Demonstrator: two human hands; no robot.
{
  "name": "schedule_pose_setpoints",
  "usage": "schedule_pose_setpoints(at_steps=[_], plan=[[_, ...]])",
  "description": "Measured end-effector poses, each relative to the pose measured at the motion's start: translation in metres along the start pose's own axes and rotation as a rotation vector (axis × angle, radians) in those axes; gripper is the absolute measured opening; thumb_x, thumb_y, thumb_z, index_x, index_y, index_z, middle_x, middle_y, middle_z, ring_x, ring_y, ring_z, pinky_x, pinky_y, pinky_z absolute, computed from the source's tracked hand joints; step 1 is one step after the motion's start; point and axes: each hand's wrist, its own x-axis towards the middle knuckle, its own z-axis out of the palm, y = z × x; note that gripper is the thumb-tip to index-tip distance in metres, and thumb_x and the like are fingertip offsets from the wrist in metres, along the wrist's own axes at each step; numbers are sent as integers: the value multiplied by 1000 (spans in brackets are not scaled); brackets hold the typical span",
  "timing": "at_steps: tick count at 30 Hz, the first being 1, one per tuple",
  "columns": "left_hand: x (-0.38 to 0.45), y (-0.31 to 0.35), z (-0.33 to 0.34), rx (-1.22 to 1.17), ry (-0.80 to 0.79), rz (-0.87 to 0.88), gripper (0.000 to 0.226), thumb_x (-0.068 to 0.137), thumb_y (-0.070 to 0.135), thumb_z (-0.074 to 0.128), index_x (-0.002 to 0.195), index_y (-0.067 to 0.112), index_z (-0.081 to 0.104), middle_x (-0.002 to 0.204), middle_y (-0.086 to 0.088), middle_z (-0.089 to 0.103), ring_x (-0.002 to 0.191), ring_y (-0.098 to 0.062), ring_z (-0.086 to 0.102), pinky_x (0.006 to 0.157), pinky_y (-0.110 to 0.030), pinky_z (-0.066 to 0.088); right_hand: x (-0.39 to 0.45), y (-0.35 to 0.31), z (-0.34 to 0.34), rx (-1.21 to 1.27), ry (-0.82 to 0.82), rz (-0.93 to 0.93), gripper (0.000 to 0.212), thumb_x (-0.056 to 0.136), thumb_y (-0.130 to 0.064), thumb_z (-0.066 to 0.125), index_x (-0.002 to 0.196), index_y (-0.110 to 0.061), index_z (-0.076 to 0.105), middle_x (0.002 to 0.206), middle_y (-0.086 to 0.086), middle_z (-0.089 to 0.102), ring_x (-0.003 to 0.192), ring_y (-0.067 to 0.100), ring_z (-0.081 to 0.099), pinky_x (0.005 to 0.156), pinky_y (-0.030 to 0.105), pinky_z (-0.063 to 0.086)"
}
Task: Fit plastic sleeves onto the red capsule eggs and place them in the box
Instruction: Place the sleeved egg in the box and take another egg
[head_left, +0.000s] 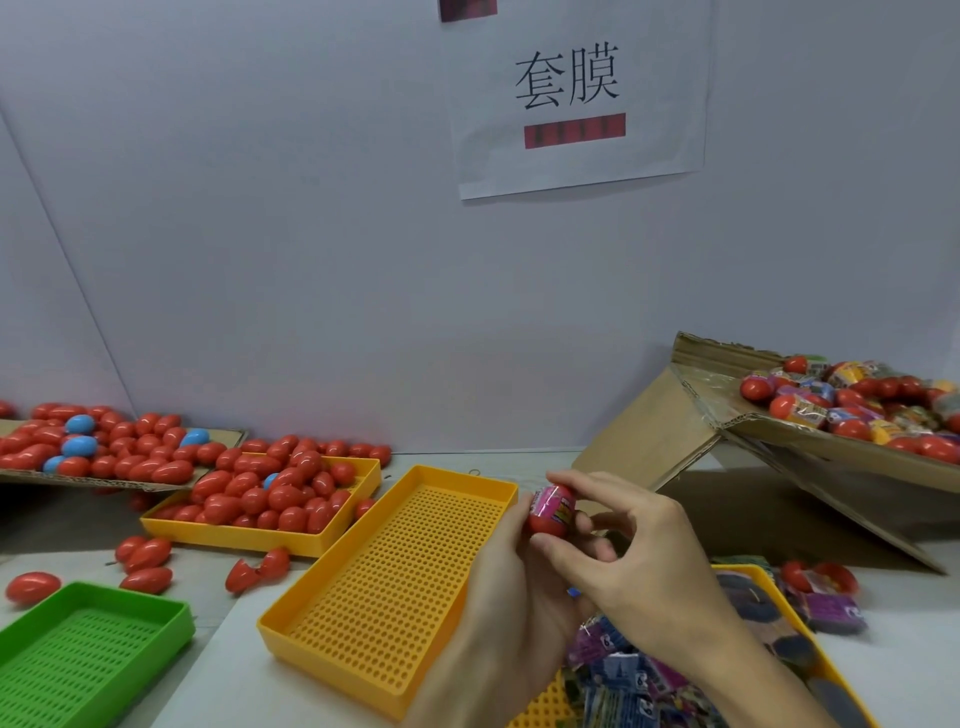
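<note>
a person is standing at a desk (249, 670), holding a red capsule egg (551, 512) up between both hands, just above the near right corner of an empty yellow tray (363, 644). the left hand (506, 597) is cupping the egg from below while the right hand (639, 545) is pinching it, each grip curled round it, and a pink printed plastic sleeve (557, 505) is sitting around its middle. loose red eggs (260, 493) are filling another tray to the left, and the cardboard box (737, 431), tilted at right, is holding sleeved eggs (857, 405).
</note>
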Motion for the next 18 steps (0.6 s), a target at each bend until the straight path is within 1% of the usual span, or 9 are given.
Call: schedule_pose_setpoints(at_steps=[2, 4, 5, 7, 9, 12, 14, 16, 18], plan=[[1, -1, -2, 147, 10, 55, 49, 91, 42, 48, 80, 5, 78, 78, -15, 68, 66, -23, 68, 58, -34, 55, 1, 0, 0, 28, 18, 1, 45, 76, -24, 84, 114, -40, 66, 105, -21, 66, 101, 0, 64, 80, 15, 55], [3, -1, -4, 319, 106, 147, 48, 97, 43, 48, 84, 7, 78, 82, -15, 73, 73, -23, 72, 62, -38, 57, 1, 1, -3, -101, 4, -30, 43, 79, -29, 81, 115, -44, 61, 102, -22, 63, 101, -3, 60, 78, 10, 51], [4, 0, -5, 381, 137, 202, 42, 97, 40, 53, 89, 6, 77, 82, -13, 74, 74, -22, 73, 60, -37, 57, 2, 1, -4, -172, -22, -42, 43, 81, -32, 79, 116, -46, 60, 102, -22, 61, 102, -3, 58, 81, 11, 49], [4, 3, -4, 452, 143, 259, 29, 96, 29, 60, 97, 2, 72, 84, -13, 74, 74, -22, 72, 59, -32, 57, 2, 2, -5, -213, -72, -52, 42, 83, -31, 77, 115, -50, 58, 104, -24, 59, 103, -1, 56, 84, 17, 49], [2, 4, -4, 408, 151, 252, 23, 97, 18, 59, 100, -2, 69, 83, -17, 72, 72, -26, 71, 59, -32, 57, 2, 2, -4, -204, -72, -58, 44, 83, -30, 78, 120, -46, 60, 106, -26, 57, 104, -3, 56, 84, 16, 49], [-1, 5, -1, 219, 153, 212, 21, 94, 7, 57, 102, -10, 65, 80, -22, 71, 69, -31, 71, 57, -33, 58, 3, 4, -4, -156, -41, -38, 45, 83, -28, 78, 124, -37, 63, 107, -27, 58, 104, -4, 56, 84, 14, 50], [-3, 6, 0, 129, 138, 202, 20, 85, 7, 61, 93, -9, 69, 83, -26, 71, 70, -33, 72, 57, -34, 59, 3, 3, -3, -128, -46, -28, 42, 85, -23, 76, 122, -39, 62, 107, -27, 58, 105, -3, 56, 83, 15, 50], [-4, 6, 1, 103, 125, 190, 20, 77, 12, 65, 85, -5, 74, 89, -28, 71, 73, -33, 72, 61, -37, 60, 3, 2, -2, -100, -62, -19, 43, 87, -18, 73, 117, -45, 59, 106, -26, 58, 104, -3, 56, 81, 14, 50], [-6, 7, 2, 100, 103, 177, 21, 77, 15, 67, 83, -3, 76, 95, -28, 71, 78, -32, 72, 68, -39, 61, 3, 0, -2, -73, -68, -7, 43, 89, -16, 70, 114, -48, 57, 105, -26, 58, 104, -2, 56, 81, 13, 49]])
